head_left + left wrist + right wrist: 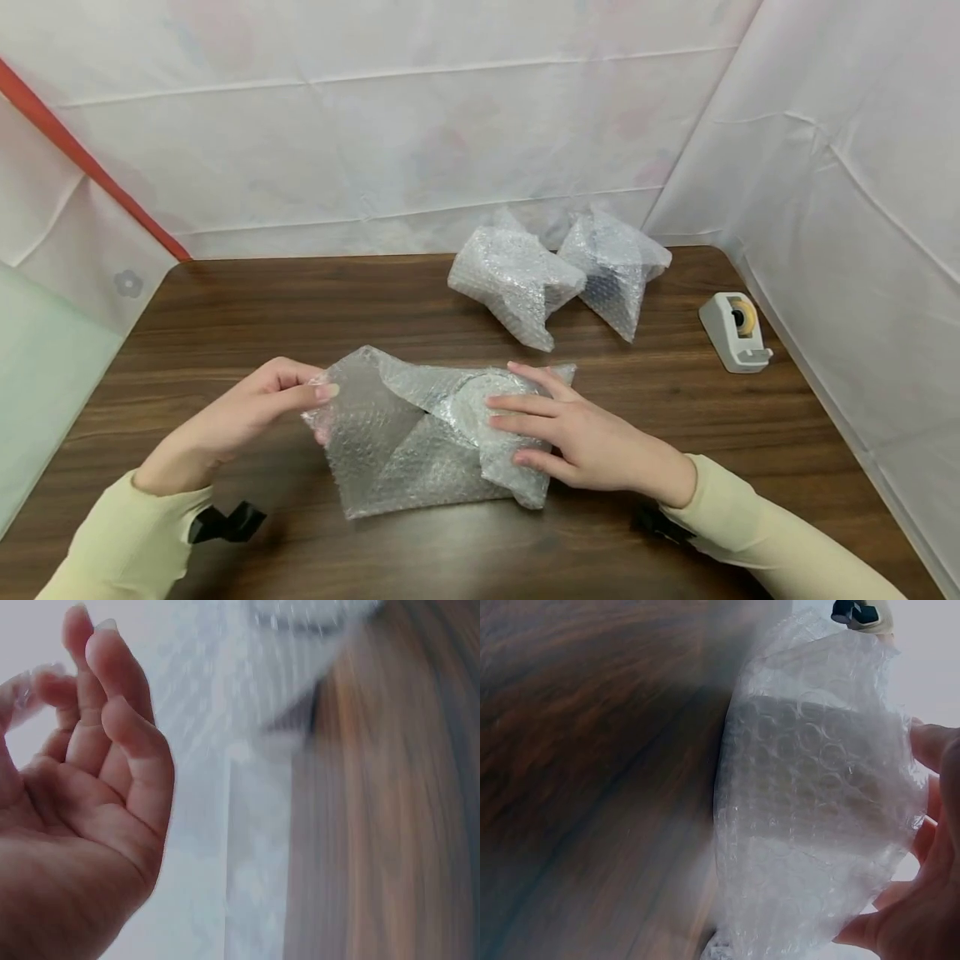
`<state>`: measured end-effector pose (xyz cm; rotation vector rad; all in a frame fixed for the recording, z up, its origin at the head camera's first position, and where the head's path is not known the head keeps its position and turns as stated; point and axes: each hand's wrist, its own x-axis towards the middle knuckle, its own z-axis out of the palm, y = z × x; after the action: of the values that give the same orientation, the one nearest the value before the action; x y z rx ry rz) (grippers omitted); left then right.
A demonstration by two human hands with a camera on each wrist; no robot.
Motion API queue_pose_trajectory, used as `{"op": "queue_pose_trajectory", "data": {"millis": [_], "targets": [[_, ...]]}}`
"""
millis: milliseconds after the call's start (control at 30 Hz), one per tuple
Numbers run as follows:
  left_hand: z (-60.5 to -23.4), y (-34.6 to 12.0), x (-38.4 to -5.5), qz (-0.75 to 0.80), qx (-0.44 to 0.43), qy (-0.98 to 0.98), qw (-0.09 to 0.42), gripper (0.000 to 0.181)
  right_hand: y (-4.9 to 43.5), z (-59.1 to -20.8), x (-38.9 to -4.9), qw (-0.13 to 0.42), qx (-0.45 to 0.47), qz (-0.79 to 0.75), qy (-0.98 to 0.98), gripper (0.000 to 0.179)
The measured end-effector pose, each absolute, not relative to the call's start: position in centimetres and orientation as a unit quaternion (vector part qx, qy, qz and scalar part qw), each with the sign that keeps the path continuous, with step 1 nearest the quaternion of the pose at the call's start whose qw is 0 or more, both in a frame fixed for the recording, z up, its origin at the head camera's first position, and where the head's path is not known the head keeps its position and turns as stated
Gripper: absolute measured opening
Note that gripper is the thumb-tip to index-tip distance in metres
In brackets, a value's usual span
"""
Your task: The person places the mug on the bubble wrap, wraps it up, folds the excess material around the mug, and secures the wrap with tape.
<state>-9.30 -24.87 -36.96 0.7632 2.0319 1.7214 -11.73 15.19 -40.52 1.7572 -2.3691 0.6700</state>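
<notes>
A sheet of bubble wrap (435,467) lies on the table, partly folded over a pale, round-topped item (472,408) whose kind the plastic hides. At the sheet's left edge my left hand (247,408) pinches the film between thumb and fingers. My right hand (592,433) rests on top of the wrapped item with its fingers spread. From the right wrist, the bubble wrap (810,780) is seen side-on around a greyish, blocky shape, and the fingertips touch its upper face. The left wrist view is blurred around the left hand (97,780).
Two bubble-wrapped bundles (510,275) (611,267) stand near the table's back edge; the right one shows something dark inside. A white tape dispenser (735,333) with yellowish tape sits at the right. Pale curtains (420,125) hang behind and beside the wooden table (300,308).
</notes>
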Motion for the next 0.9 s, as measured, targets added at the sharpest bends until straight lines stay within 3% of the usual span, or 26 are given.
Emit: {"op": "queue_pose_trajectory", "data": {"millis": [333,600,700,900], "targets": [[-36.8,-17.6,-10.2,0.667,0.334,0.643,0.172,0.031,14.2,-40.5,-11.9,0.062,0.582,0.228,-0.778,0.040],[-37.1,-12.7,-10.4,0.569,0.292,0.754,0.149,0.036,13.6,-40.8,-12.1,0.053,0.571,0.256,-0.779,0.038],[-37.3,-11.4,-10.3,0.508,0.288,0.805,0.104,0.038,13.6,-41.0,-12.0,0.048,0.549,0.280,-0.786,0.042],[-38.2,-9.7,-10.3,0.381,0.332,0.861,-0.058,0.040,13.6,-41.1,-12.0,0.040,0.513,0.333,-0.790,0.061]]}}
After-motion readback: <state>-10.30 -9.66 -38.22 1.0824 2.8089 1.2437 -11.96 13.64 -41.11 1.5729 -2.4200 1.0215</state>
